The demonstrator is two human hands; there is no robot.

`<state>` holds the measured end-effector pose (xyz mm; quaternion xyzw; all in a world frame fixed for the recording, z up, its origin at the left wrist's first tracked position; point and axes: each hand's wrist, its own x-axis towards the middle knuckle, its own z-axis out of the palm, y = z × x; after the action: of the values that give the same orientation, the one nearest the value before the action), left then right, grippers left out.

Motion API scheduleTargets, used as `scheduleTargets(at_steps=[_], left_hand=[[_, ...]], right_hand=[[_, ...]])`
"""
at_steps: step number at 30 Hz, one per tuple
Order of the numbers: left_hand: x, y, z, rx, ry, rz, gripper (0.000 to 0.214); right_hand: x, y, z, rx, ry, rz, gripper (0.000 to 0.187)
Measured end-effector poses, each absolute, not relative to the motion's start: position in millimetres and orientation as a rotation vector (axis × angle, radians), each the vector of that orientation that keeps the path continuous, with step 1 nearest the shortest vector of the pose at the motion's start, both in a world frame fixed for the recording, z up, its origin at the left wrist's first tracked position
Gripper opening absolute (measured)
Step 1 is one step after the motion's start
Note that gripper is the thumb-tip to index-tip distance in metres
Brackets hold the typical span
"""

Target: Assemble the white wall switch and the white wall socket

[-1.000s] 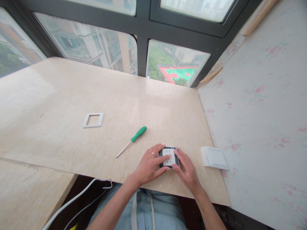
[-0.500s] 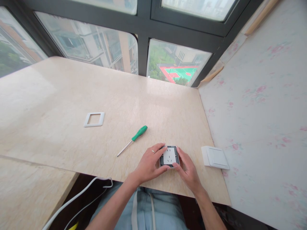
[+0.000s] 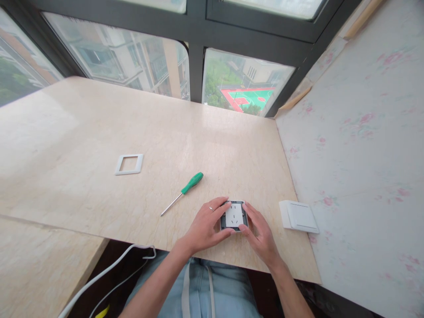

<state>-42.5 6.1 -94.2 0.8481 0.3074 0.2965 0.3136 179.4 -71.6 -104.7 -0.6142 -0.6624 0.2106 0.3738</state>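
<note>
Between my two hands is a wall socket with a white face, plug slots and a dark surround. My left hand grips its left side, index finger on the top edge and thumb along the bottom. Around the right side, my right hand is closed, its thumb at the lower right corner. A screwdriver with a green handle lies up and left of my hands, its tip pointing down left. Farther left, a white square frame lies flat. The underside of the socket is hidden.
The beige marble-look countertop runs to the window. At the right, a white switch sits by the flowered wall. White cables hang at the counter's front left edge.
Both hands keep their hold on the socket, with the right fingers shifted slightly at its upper right corner. The view has tilted a little; the screwdriver and frame lie where they were.
</note>
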Motion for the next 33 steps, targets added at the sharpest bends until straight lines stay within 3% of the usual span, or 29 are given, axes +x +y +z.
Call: scheduleTargets(at_steps=[22,27,33], left_hand=[[-42.0,5.3,-88.9,2.288,0.822,0.721,0.068],[-42.1,4.3,-86.7,2.29,0.853,0.696,0.049],[-39.7,3.4,-88.5,2.295,0.944,0.629,0.049]], right_hand=[[177.3,-67.3,-99.6,-1.534,-1.731,0.511,0.057],[177.5,-68.0,-100.7,-1.531,-1.715,0.532,0.058],[177.2,-68.5,-101.5,-1.544,-1.7,0.56,0.058]])
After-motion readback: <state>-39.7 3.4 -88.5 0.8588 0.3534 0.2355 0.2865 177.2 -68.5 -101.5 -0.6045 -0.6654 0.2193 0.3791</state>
